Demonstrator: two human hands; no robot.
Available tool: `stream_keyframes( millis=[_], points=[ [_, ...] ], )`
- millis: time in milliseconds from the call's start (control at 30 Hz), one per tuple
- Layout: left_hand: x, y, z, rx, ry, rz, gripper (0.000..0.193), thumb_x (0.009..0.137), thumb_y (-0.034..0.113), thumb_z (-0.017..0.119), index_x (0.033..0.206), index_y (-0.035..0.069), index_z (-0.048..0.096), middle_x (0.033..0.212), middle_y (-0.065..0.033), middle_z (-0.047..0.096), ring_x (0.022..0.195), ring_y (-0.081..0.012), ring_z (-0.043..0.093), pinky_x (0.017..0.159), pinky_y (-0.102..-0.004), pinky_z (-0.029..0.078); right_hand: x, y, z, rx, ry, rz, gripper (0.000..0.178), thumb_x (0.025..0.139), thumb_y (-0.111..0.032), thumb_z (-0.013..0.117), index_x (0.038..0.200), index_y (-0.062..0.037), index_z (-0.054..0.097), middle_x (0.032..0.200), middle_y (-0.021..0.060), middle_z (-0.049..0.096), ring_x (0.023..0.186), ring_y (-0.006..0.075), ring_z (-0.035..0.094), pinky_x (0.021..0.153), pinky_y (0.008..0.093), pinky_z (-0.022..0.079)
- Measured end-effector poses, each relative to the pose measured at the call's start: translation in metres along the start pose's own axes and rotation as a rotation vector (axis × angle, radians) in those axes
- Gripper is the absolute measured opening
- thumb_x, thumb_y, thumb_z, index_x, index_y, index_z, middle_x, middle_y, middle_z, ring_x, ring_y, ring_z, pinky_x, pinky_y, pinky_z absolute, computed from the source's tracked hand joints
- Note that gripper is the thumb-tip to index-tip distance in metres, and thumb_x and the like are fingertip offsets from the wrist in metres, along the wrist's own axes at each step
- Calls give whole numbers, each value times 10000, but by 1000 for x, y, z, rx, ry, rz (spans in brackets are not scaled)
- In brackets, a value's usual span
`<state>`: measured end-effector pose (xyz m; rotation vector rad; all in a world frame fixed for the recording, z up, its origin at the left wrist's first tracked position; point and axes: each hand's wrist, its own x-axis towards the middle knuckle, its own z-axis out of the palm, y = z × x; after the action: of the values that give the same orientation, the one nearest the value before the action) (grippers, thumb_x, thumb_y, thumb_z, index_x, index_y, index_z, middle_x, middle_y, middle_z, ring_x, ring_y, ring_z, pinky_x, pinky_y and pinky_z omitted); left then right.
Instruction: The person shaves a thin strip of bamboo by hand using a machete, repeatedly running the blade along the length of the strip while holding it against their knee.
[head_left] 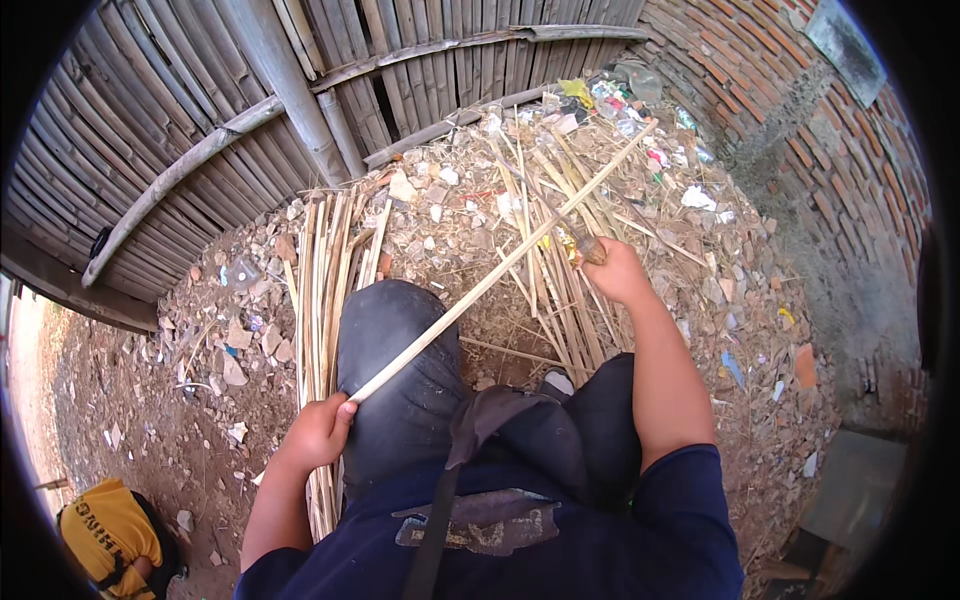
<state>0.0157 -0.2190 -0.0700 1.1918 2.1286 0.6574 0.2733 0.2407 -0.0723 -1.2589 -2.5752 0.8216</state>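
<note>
My left hand (322,430) is closed around the lower end of a long pale bamboo strip (450,316). The strip slants over my left knee, up and to the right. My right hand (618,272) grips the stubby wooden handle of a knife (592,250). Its narrow, dark blade seems to run up and left, crossing near the strip; whether they touch I cannot tell. Beneath the knife lies a loose pile of bamboo strips (565,300). To the left of my left leg rests another bundle of bamboo strips (318,275).
A bamboo-slat wall (190,110) curves along the far left, with a brick wall (860,170) on the right. Stones, broken brick and litter (600,100) cover the ground. A person in a yellow shirt (110,535) is at the lower left. A grey panel (850,490) stands at the lower right.
</note>
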Motion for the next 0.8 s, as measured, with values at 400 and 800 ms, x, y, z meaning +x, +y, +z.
stream_keyframes(
  millis=[400, 800],
  points=[
    [1, -8, -1, -96, -46, 11, 485, 1111, 401, 438, 894, -7, 582, 727, -172, 629, 674, -343, 619, 670, -435, 495, -14, -28, 14, 12, -131, -124, 202, 791, -229, 708, 913, -69, 715, 825, 200, 705, 782, 401, 687, 719, 474, 540],
    [-6, -19, 2, -144, -70, -76, 492, 1116, 409, 429, 918, -5, 605, 771, -143, 633, 733, -259, 602, 722, -400, 495, -23, -48, 19, -31, -117, -179, 181, 784, -213, 713, 913, -89, 692, 810, 192, 704, 799, 403, 693, 733, 482, 550]
  ],
)
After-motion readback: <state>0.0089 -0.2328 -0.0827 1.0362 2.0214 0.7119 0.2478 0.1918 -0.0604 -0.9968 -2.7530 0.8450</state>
